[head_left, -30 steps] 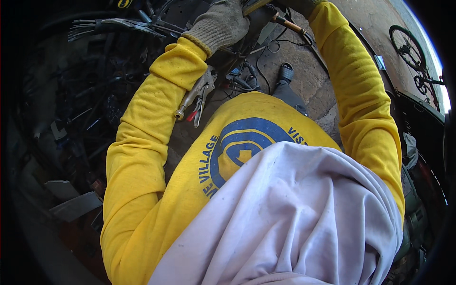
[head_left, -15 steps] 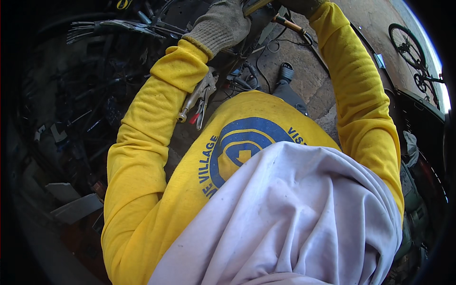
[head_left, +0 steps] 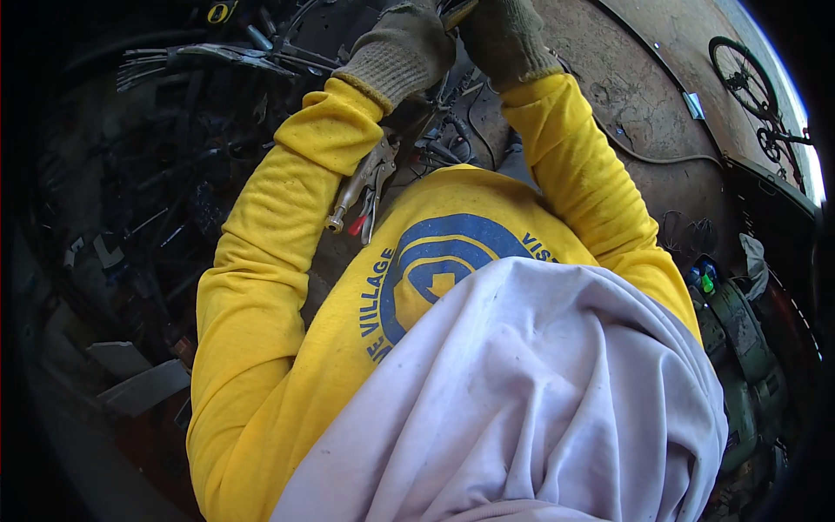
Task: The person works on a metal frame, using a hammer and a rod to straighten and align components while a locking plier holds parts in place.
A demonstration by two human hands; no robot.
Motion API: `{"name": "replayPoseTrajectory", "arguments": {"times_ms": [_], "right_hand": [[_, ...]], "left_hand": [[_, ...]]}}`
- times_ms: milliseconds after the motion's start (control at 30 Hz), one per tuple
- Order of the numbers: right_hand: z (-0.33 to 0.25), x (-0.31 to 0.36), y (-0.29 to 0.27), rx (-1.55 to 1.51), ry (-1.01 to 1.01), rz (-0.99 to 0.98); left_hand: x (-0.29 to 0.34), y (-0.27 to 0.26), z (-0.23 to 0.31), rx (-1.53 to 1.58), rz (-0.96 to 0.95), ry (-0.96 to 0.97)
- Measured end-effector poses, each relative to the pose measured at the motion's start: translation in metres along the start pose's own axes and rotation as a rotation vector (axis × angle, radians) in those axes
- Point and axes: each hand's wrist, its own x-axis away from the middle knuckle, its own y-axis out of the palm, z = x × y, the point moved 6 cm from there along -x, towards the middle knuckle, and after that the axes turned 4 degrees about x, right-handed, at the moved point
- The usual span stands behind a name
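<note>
Both my hands wear grey knit gloves and are raised together at the top of the view. My left hand (head_left: 402, 54) shows its back, and its curled fingers are hidden at the frame edge. My right hand (head_left: 506, 36) is a closed fist right beside it, with a yellow-handled tool (head_left: 457, 10) poking out between the two gloves. Silver locking pliers (head_left: 364, 184) with a red tip hang just below my left forearm, in front of a tangle of dark wires (head_left: 439, 139). Yellow sleeves cover both arms, and a white cloth (head_left: 531, 400) lies over my chest.
Dark metal parts and cables (head_left: 200, 61) crowd the left side. A brown rusty curved surface (head_left: 644, 113) lies to the right. A bicycle (head_left: 748, 83) stands at the far right, with a green machine (head_left: 739, 339) below it.
My right hand has moved left and now sits close against my left hand. The tool with the orange tip that lay by my right hand is out of sight.
</note>
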Motion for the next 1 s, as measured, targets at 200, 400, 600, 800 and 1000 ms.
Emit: {"name": "replayPoseTrajectory", "arguments": {"times_ms": [200,400,600,800,1000], "right_hand": [[0.013,-0.013,0.004,0.500,-0.535,0.214],[0.036,-0.023,0.006,0.110,-0.214,0.193],[0.050,-0.027,0.012,-0.285,-0.027,0.261],[0.025,-0.011,0.027,-1.013,0.306,0.182],[0.058,-0.033,0.021,-0.879,0.272,0.211]], "left_hand": [[0.002,-0.002,0.001,-0.116,-0.109,-0.161],[0.005,0.017,-0.015,-0.297,0.033,0.127],[0.000,0.029,-0.019,-0.595,0.002,0.167],[-0.005,0.000,0.008,-0.290,-0.095,-0.032],[-0.004,0.013,0.003,-0.399,-0.061,0.154]]}}
